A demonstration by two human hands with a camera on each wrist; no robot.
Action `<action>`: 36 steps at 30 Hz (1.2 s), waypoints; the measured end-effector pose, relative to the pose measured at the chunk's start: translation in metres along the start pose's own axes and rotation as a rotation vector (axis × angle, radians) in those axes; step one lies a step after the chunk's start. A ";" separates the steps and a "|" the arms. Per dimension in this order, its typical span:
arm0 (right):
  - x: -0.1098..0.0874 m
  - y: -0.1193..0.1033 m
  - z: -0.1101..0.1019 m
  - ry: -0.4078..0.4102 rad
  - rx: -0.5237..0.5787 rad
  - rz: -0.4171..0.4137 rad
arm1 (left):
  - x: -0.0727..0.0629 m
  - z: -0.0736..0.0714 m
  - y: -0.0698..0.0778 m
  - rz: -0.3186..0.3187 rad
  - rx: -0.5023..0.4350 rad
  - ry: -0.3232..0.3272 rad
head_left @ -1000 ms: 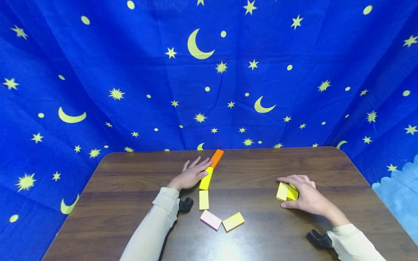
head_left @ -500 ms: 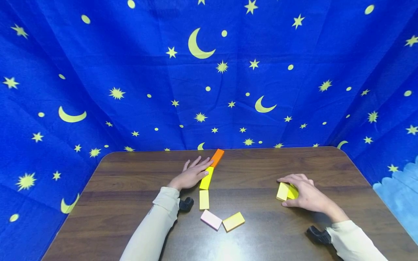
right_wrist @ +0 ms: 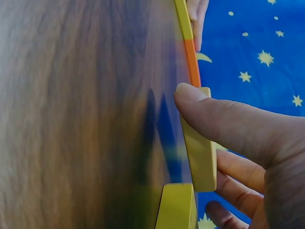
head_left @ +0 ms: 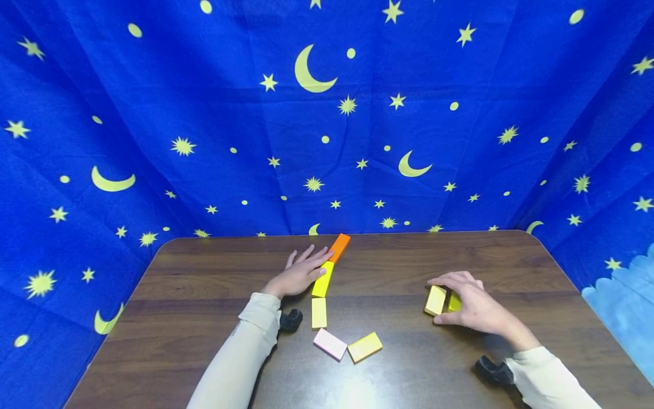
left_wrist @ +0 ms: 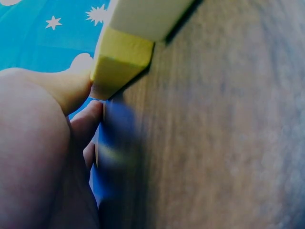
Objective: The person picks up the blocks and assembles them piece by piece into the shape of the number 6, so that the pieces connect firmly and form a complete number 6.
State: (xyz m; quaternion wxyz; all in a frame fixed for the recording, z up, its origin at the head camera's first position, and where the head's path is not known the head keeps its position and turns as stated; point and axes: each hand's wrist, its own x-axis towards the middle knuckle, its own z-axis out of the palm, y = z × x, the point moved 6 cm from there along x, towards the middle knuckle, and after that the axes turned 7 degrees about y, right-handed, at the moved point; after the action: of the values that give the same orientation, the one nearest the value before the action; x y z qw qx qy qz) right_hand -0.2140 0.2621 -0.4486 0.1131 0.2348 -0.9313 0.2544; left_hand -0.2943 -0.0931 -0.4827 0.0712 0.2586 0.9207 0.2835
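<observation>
My left hand [head_left: 298, 277] rests with extended fingers on a line of wooden blocks, its fingertips where a bright yellow block [head_left: 321, 285] meets an orange block [head_left: 340, 246]. In the left wrist view the thumb touches the end of the yellow block [left_wrist: 125, 55]. Over to the right, my right hand [head_left: 472, 304] pinches a pale yellow block [head_left: 435, 300] between thumb and fingers; the right wrist view shows this block [right_wrist: 199, 157] tilted. Another yellow block [head_left: 453, 302] sits just behind it, partly hidden by the hand.
Continuing the line toward the front are a cream block [head_left: 319, 313], a pink block [head_left: 330, 345] and a light yellow block [head_left: 365, 347] set at an angle. All lie on a brown wooden table [head_left: 398, 267], with a blue star-and-moon cloth [head_left: 357, 130] hanging behind.
My right hand has shifted slightly left with the pale yellow block, opening a gap between it and the yellow block beside it. The left hand has stayed in place.
</observation>
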 end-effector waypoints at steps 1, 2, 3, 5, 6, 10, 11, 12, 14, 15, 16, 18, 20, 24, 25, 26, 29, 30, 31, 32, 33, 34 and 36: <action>0.000 -0.002 0.001 0.000 0.001 -0.006 | 0.000 0.000 0.000 0.000 0.001 0.001; 0.000 -0.004 0.001 -0.001 0.004 -0.012 | 0.000 0.000 0.000 -0.001 0.002 0.001; 0.000 -0.006 0.002 -0.001 0.006 -0.019 | 0.000 0.000 0.000 0.000 0.001 0.002; 0.001 -0.010 0.004 -0.002 0.010 -0.035 | 0.000 0.000 0.000 -0.001 0.002 0.003; 0.001 -0.012 0.005 -0.005 0.013 -0.042 | 0.000 -0.001 0.000 -0.002 0.005 0.002; 0.003 -0.019 0.010 -0.009 0.026 -0.073 | 0.000 -0.002 0.000 -0.010 0.004 -0.004; 0.003 -0.020 0.012 -0.012 0.027 -0.077 | 0.000 -0.002 0.001 -0.011 0.004 -0.006; 0.004 -0.021 0.013 -0.013 0.030 -0.086 | 0.000 -0.002 0.001 -0.011 0.004 -0.007; 0.005 -0.024 0.016 -0.017 0.031 -0.098 | -0.001 -0.002 0.001 -0.010 -0.001 -0.007; 0.005 -0.025 0.017 -0.020 0.035 -0.102 | -0.001 -0.002 0.001 -0.009 -0.003 -0.005; 0.006 -0.027 0.018 -0.021 0.038 -0.107 | -0.001 -0.002 0.001 -0.007 -0.005 0.000; 0.007 -0.029 0.020 -0.024 0.045 -0.117 | -0.001 -0.001 0.000 -0.004 -0.002 0.007; 0.007 -0.032 0.021 -0.029 0.051 -0.123 | -0.001 0.000 -0.001 -0.007 0.000 0.008; 0.007 -0.036 0.023 -0.041 0.057 -0.131 | -0.001 0.002 -0.002 -0.017 0.005 -0.002; 0.007 -0.037 0.023 -0.046 0.058 -0.129 | -0.002 0.002 -0.001 -0.018 0.002 -0.004; 0.007 -0.038 0.024 -0.051 0.060 -0.125 | -0.002 0.002 -0.001 -0.018 0.001 -0.005; 0.009 -0.039 0.025 -0.069 0.061 -0.110 | -0.002 0.001 0.001 -0.014 -0.004 -0.002; 0.009 -0.039 0.025 -0.078 0.062 -0.106 | -0.002 0.000 0.001 -0.014 -0.003 -0.001; 0.010 -0.040 0.026 -0.088 0.062 -0.103 | -0.002 0.000 0.002 -0.015 -0.006 0.001; 0.010 -0.041 0.026 -0.094 0.063 -0.102 | -0.002 -0.001 0.002 -0.017 -0.006 0.002; 0.011 -0.042 0.027 -0.101 0.065 -0.103 | -0.002 -0.001 0.002 -0.016 -0.010 0.002; 0.012 -0.042 0.028 -0.110 0.069 -0.104 | -0.002 -0.001 0.003 -0.015 -0.009 0.003; 0.012 -0.045 0.029 -0.124 0.073 -0.109 | -0.002 -0.001 0.003 -0.011 -0.004 0.003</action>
State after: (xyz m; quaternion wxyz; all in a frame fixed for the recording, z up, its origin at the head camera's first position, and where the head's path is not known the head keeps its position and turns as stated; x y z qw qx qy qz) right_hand -0.2053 0.2081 -0.4503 0.0602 0.3043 -0.9125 0.2666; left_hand -0.2919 -0.0923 -0.4804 0.0719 0.2530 0.9216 0.2856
